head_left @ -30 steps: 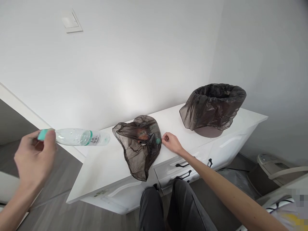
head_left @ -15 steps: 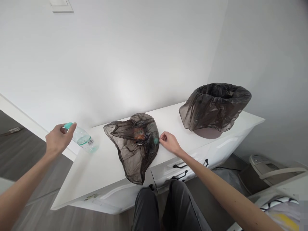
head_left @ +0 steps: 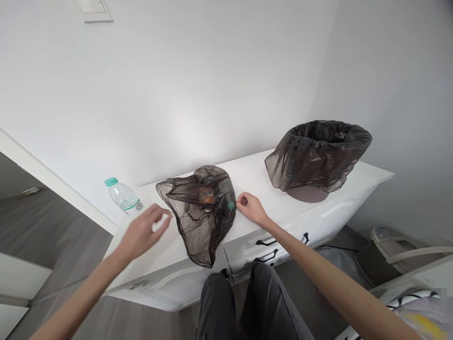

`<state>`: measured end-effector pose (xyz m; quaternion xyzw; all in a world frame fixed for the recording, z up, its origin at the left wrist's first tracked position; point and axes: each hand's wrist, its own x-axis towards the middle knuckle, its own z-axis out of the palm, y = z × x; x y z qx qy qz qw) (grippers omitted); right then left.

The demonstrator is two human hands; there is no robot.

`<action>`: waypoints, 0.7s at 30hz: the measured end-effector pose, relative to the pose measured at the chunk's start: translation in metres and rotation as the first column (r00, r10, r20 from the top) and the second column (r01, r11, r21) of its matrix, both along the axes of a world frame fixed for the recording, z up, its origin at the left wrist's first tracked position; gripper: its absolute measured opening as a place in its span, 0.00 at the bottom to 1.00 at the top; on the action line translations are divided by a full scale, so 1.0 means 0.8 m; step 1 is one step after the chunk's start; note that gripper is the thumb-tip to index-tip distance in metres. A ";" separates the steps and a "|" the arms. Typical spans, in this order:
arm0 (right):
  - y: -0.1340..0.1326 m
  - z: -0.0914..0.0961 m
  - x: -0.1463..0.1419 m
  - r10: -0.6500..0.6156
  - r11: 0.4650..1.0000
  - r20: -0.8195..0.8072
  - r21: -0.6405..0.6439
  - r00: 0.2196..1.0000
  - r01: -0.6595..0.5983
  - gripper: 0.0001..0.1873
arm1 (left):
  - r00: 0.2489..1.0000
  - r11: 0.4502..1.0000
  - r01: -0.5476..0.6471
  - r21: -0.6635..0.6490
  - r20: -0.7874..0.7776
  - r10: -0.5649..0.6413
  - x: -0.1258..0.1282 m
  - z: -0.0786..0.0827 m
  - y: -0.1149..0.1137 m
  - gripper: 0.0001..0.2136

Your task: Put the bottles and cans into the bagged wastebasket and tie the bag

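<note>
Left hand (head_left: 144, 231) off the bottle (head_left: 122, 195) cap since the last frame, now near the left edge of the bag (head_left: 198, 229). Grip released: fingers loosely bent, thumb apart, nothing held. Bottle upright left of the bag, on the cabinet (head_left: 253, 175); its base hidden. Right hand (head_left: 250, 208) at the bag's right edge, fingers curled together, fingertips against it; cannot tell whether they pinch the film. Orange and green contents show through the bag. Bin (head_left: 307, 194) with dark liner (head_left: 318, 160) stands right of the bag, well apart.
</note>
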<state>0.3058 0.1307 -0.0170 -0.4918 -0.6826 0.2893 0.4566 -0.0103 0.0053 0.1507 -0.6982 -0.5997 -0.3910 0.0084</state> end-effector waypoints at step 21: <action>-0.002 0.013 0.004 0.066 0.998 0.084 -0.024 0.994 -0.064 0.16 | 0.875 0.918 0.325 -0.226 -0.298 -0.382 0.122 -0.113 0.108 0.28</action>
